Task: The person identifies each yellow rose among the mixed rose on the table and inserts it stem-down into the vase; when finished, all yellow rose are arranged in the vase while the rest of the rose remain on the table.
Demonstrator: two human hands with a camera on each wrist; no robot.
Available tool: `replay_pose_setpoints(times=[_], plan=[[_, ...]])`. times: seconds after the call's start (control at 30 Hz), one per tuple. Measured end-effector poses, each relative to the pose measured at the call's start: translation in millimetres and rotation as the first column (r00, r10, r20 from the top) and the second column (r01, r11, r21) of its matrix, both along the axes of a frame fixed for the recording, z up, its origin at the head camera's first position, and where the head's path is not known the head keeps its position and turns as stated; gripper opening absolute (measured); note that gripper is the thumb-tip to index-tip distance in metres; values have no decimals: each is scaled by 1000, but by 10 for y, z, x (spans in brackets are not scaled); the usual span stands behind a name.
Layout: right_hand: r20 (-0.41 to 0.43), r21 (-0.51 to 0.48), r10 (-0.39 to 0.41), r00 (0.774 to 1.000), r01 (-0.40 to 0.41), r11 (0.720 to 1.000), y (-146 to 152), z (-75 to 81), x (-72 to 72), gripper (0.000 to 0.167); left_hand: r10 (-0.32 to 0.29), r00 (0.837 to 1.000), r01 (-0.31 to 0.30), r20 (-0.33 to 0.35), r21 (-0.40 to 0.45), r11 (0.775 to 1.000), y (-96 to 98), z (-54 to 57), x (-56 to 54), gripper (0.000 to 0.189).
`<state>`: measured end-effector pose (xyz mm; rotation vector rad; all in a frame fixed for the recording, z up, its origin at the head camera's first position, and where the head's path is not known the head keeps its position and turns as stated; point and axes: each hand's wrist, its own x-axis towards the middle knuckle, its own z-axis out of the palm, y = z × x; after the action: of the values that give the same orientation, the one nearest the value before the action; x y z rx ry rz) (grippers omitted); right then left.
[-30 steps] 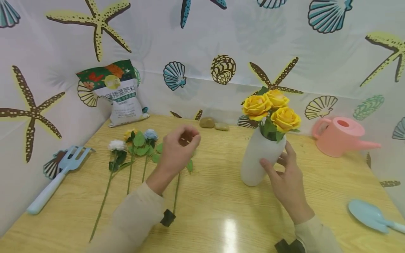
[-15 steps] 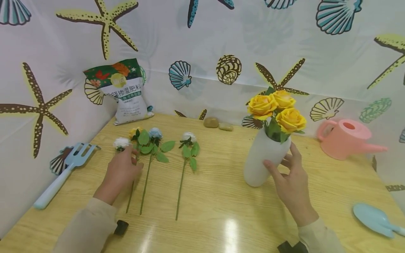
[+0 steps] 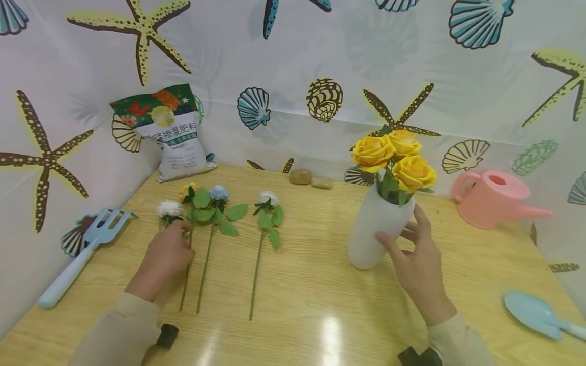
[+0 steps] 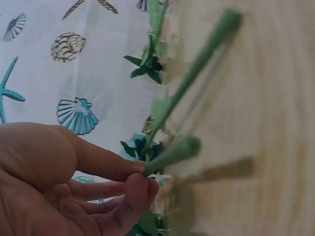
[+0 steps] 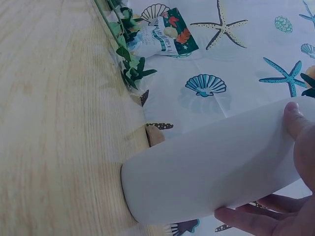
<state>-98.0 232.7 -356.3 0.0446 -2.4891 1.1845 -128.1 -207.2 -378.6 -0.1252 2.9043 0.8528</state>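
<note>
At the left of the head view my left hand (image 3: 166, 256) is over the leftmost white artificial flower (image 3: 169, 208). Thumb and index finger pinch its green stem (image 4: 172, 155) in the left wrist view. Beside it lie a yellow flower (image 3: 188, 191), a blue flower (image 3: 219, 193) and another white flower (image 3: 267, 199), all with long stems. My right hand (image 3: 417, 262) grips a white vase (image 3: 377, 229), thumb on the near side and fingers round the right side. The vase leans to the right and holds several yellow roses (image 3: 414, 173).
A pale blue hand fork (image 3: 103, 231) lies at the left edge, with a fertilizer bag (image 3: 180, 145) behind. Two stones (image 3: 300, 177) sit by the back cloth. To the right are a pink watering can (image 3: 490, 201) and a blue trowel (image 3: 533, 311) on the wooden table (image 3: 311, 284).
My left hand has moved from above the middle stems leftward and down to the leftmost white flower, and now pinches its stem. The right hand keeps its hold on the vase.
</note>
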Motion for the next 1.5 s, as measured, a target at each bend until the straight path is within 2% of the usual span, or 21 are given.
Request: replay_pose_setpoints(times=[0.13,0.23,0.33,0.43,0.53,0.6,0.7,0.8,0.93,0.97,1.07,1.17,1.27,1.37,1.43,1.5], plan=[[6,5,2,1000,-2,1000,5,10,1,87,20,999,-18,-35,68,998,11,135,27,61],[9,5,4,1000,-4,1000,8,16,1,87,34,995,-19,-98,151,988,95,272,51,61],[9,6,6,1000,-6,1000,9,18,-2,87,55,982,-10,-181,240,971,251,422,79,61],[9,7,4,1000,-4,1000,9,17,-5,88,66,960,23,-272,314,949,464,576,108,58],[6,7,0,1000,0,1000,9,20,-3,88,85,941,70,-327,435,898,722,733,118,56],[5,2,1,1000,-1,1000,9,21,-1,87,94,925,118,-369,513,850,901,826,116,55],[-2,-5,1,1000,-1,1000,9,16,-3,87,106,885,209,-453,591,779,1158,937,100,55],[-8,-9,4,1000,-4,1000,12,8,-7,87,123,825,325,-552,641,695,1392,1014,73,54],[-12,-10,13,1000,-13,1000,20,6,-10,88,168,737,474,-655,677,563,1707,1102,24,52],[-11,-10,14,1000,-14,1000,24,6,-11,88,183,714,505,-676,678,535,1788,1119,9,51],[-14,-11,15,1000,-16,1000,29,7,-17,88,229,648,579,-726,666,470,2015,1163,-33,50],[-12,-14,17,1000,-17,1000,27,10,-23,88,274,615,615,-740,667,421,2213,1193,-60,49],[-5,-18,20,1000,-20,1000,22,14,-21,87,315,602,635,-734,679,369,2378,1205,-84,48],[0,-21,18,1000,-18,1000,26,16,-20,87,345,582,657,-736,676,334,2514,1201,-120,48],[-2,-20,17,1000,-17,1000,31,16,-22,87,352,569,669,-743,667,327,2589,1192,-145,47],[-7,-21,15,1000,-15,1000,37,15,-24,87,350,563,675,-748,661,328,2653,1180,-166,47]])
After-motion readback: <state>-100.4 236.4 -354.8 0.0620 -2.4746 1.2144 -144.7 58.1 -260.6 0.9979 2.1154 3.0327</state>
